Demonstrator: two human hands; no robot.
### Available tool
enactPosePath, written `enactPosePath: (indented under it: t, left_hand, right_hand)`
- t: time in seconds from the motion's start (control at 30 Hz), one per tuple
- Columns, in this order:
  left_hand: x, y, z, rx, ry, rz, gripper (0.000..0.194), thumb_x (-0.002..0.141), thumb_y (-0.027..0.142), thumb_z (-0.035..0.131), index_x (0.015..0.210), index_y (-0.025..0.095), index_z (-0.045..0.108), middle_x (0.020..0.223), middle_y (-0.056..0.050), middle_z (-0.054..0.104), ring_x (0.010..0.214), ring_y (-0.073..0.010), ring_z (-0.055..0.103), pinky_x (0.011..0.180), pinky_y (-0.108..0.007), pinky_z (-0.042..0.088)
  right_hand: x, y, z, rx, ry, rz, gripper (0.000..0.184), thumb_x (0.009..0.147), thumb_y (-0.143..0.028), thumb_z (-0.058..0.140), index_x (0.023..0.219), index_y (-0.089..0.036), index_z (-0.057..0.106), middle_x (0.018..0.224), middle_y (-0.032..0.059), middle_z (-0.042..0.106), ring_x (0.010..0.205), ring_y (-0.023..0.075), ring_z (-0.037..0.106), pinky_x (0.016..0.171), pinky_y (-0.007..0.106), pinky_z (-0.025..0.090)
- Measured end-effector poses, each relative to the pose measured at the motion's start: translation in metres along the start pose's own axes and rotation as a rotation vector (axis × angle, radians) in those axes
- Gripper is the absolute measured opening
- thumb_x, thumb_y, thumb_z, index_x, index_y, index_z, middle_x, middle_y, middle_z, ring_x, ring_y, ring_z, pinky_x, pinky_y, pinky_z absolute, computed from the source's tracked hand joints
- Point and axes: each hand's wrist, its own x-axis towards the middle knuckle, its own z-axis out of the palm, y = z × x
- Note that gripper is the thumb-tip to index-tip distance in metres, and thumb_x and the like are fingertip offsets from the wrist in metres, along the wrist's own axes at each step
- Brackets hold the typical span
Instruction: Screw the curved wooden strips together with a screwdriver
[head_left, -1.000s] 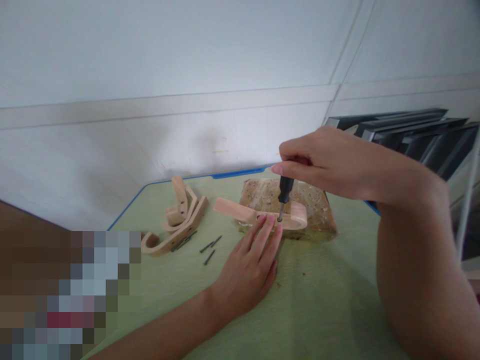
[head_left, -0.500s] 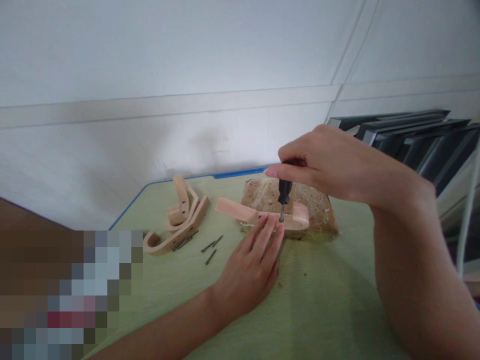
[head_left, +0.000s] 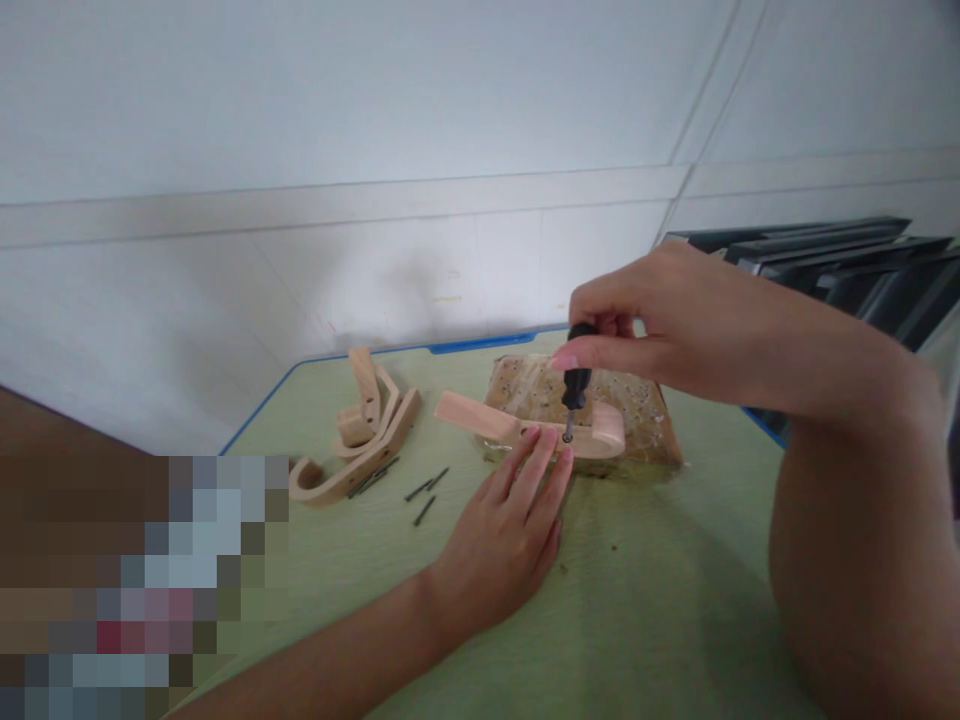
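My right hand [head_left: 626,320] is closed round the black handle of a screwdriver [head_left: 577,388], which points down. Its tip meets a screw [head_left: 567,439] in a curved wooden hook [head_left: 609,432]. That hook lies on a worn block [head_left: 645,410] pitted with holes and wrapped in what looks like clear tape. With fingers stretched out, my left hand [head_left: 502,535] presses the near side of the hook, just left of the screw. How deep the screw sits cannot be made out.
Several more wooden hooks [head_left: 390,437] lie at the left of the green table [head_left: 645,600]. Loose dark screws [head_left: 424,511] are scattered between them and my left hand. A white wall [head_left: 337,270] rises behind the table. Dark framed panels [head_left: 825,245] lean at the right.
My right forearm and wrist have swung outward to the right, and the screwdriver handle leans slightly more. The whole view has shifted a little. My left hand keeps its place on the hook.
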Motion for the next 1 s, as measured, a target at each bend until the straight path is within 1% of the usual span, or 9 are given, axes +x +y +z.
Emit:
enactPosePath:
  t: [0.07,0.13,0.27,0.37,0.43,0.53,0.63,0.77,1.0]
  left_hand:
    - [0.0,0.0,0.0,-0.002,-0.002,0.003,0.055,0.081,0.016,0.041,0.131,0.003,0.025,0.139,-0.02,0.022,0.13,-0.0308,0.011,0.102,-0.047,0.029]
    - [-0.001,-0.001,0.0,0.0,-0.004,0.003,0.055,0.08,0.017,0.042,0.131,0.003,0.024,0.139,-0.019,0.022,0.13,-0.0307,0.011,0.102,-0.047,0.029]
    - [-0.001,0.0,0.001,0.019,-0.007,-0.008,0.056,0.08,0.016,0.042,0.131,0.004,0.024,0.139,-0.019,0.021,0.13,-0.0305,0.011,0.102,-0.046,0.03]
    - [-0.001,0.0,0.001,0.011,-0.007,-0.008,0.055,0.08,0.016,0.042,0.131,0.004,0.026,0.139,-0.019,0.022,0.13,-0.0307,0.012,0.102,-0.046,0.03]
    - [-0.001,-0.001,0.001,0.004,-0.007,-0.005,0.055,0.08,0.016,0.042,0.131,0.004,0.026,0.139,-0.019,0.022,0.13,-0.0308,0.013,0.102,-0.047,0.03]
    - [-0.001,0.0,0.001,0.004,-0.008,-0.004,0.055,0.08,0.016,0.041,0.131,0.004,0.025,0.139,-0.019,0.022,0.13,-0.0309,0.012,0.101,-0.047,0.03]
    - [0.0,0.0,0.0,0.008,-0.008,-0.004,0.055,0.08,0.016,0.041,0.131,0.004,0.025,0.139,-0.019,0.022,0.13,-0.0309,0.012,0.101,-0.047,0.03]
    - [0.0,0.001,-0.001,0.005,-0.016,-0.004,0.056,0.08,0.017,0.041,0.132,0.004,0.023,0.139,-0.018,0.021,0.13,-0.031,0.012,0.101,-0.048,0.031]
    - [0.0,0.001,0.0,0.006,-0.01,-0.005,0.056,0.08,0.017,0.042,0.132,0.004,0.024,0.14,-0.019,0.02,0.13,-0.0308,0.011,0.102,-0.047,0.029]
  right_hand:
    - [-0.001,0.002,-0.002,0.02,0.0,-0.018,0.037,0.081,-0.048,0.043,0.073,-0.017,0.061,0.053,-0.0021,0.049,0.048,0.0077,0.037,0.05,0.025,0.021]
    - [-0.003,0.004,-0.003,0.044,0.003,-0.037,0.03,0.082,-0.042,0.045,0.082,-0.018,0.062,0.059,-0.0015,0.053,0.052,0.0085,0.041,0.052,0.025,0.022]
    - [-0.008,0.005,-0.003,0.075,-0.014,-0.058,0.024,0.084,-0.033,0.044,0.089,-0.018,0.062,0.068,-0.0004,0.055,0.059,0.0096,0.047,0.054,0.024,0.026]
    - [-0.011,0.006,-0.003,0.076,-0.002,-0.059,0.024,0.084,-0.029,0.042,0.094,-0.018,0.061,0.074,0.0009,0.057,0.065,0.0108,0.049,0.056,0.023,0.028]
    - [-0.011,0.007,-0.004,0.078,-0.011,-0.053,0.023,0.084,-0.03,0.042,0.093,-0.018,0.06,0.074,0.001,0.057,0.065,0.0107,0.049,0.056,0.023,0.028]
    - [-0.01,0.006,-0.005,0.08,-0.034,-0.051,0.022,0.084,-0.031,0.043,0.086,-0.018,0.06,0.069,0.0001,0.055,0.062,0.0098,0.047,0.054,0.023,0.026]
    - [-0.009,0.003,-0.006,0.081,-0.019,-0.071,0.022,0.084,-0.033,0.044,0.08,-0.017,0.059,0.065,-0.0011,0.053,0.058,0.0086,0.045,0.054,0.023,0.025]
    - [-0.007,-0.001,-0.004,0.071,0.006,-0.089,0.026,0.085,-0.038,0.042,0.076,-0.018,0.056,0.061,-0.0031,0.05,0.053,0.0071,0.041,0.052,0.023,0.023]
    - [-0.003,-0.004,-0.001,0.078,-0.021,-0.072,0.032,0.084,-0.045,0.04,0.071,-0.017,0.051,0.055,-0.003,0.046,0.048,0.0075,0.035,0.049,0.024,0.02]
